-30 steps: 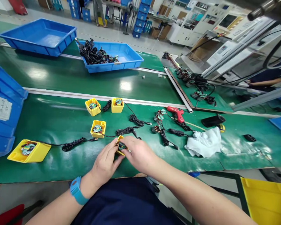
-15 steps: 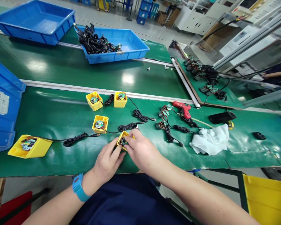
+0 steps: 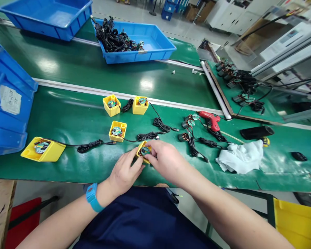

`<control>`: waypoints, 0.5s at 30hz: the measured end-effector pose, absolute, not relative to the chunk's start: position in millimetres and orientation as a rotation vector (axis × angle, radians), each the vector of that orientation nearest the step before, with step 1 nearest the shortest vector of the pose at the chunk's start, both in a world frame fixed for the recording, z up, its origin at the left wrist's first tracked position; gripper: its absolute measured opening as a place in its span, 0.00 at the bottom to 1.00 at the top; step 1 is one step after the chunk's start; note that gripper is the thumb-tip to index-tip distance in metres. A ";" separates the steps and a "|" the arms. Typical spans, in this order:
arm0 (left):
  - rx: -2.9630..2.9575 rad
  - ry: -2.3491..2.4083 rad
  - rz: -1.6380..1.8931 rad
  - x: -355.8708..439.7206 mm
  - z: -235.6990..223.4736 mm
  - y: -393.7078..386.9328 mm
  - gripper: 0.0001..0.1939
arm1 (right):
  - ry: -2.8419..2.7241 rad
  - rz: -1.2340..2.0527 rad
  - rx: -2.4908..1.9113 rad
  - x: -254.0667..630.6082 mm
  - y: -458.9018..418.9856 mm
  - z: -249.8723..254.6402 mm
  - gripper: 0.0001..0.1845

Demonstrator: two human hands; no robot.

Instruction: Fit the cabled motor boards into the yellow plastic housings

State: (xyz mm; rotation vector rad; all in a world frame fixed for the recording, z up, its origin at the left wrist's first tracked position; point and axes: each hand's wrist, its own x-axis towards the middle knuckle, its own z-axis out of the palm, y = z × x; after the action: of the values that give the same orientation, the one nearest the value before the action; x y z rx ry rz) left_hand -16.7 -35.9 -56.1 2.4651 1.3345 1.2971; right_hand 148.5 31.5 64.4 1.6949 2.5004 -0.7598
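Close to the bench's front edge, a yellow plastic housing [image 3: 139, 152] with a round green circuit board [image 3: 145, 151] inside is between my hands. My left hand [image 3: 125, 170] grips the housing from the left. The fingers of my right hand [image 3: 163, 157] are closed at the board and the housing's right side; their tips are partly hidden. Beyond them stands another yellow housing [image 3: 117, 139] with a board and a black cable. Two more, a left one [image 3: 112, 110] and a right one [image 3: 140, 110], sit farther back. A larger yellow housing [image 3: 53, 152] lies at the left.
Motors with boards [image 3: 188, 123], a red glue gun [image 3: 211, 121], a white cloth [image 3: 239, 156] and a black cylinder [image 3: 256, 132] lie to the right. Blue trays [image 3: 140, 57] stand across the back, one holding black cables. A blue bin [image 3: 23, 76] borders the left.
The view has shifted, so the bench things appear farther right and slightly higher. Both hands stay at the same housing; the right fingers have moved a little and show more of the board.
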 end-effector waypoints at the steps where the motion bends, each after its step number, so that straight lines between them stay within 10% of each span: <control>1: 2.462 1.332 1.296 -16.7 -57.1 -36.4 0.22 | 2.490 -0.739 1.721 147.6 27.8 62.2 0.09; 15: 2.610 1.241 1.217 -25.8 -51.9 -28.1 0.27 | 2.309 -0.547 1.712 133.1 22.3 61.7 0.08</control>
State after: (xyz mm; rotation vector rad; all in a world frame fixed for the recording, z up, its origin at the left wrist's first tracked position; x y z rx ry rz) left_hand -25.8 -28.1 -51.9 2.6099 1.2411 1.2169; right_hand 133.1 22.3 61.7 1.7122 2.3090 -0.5474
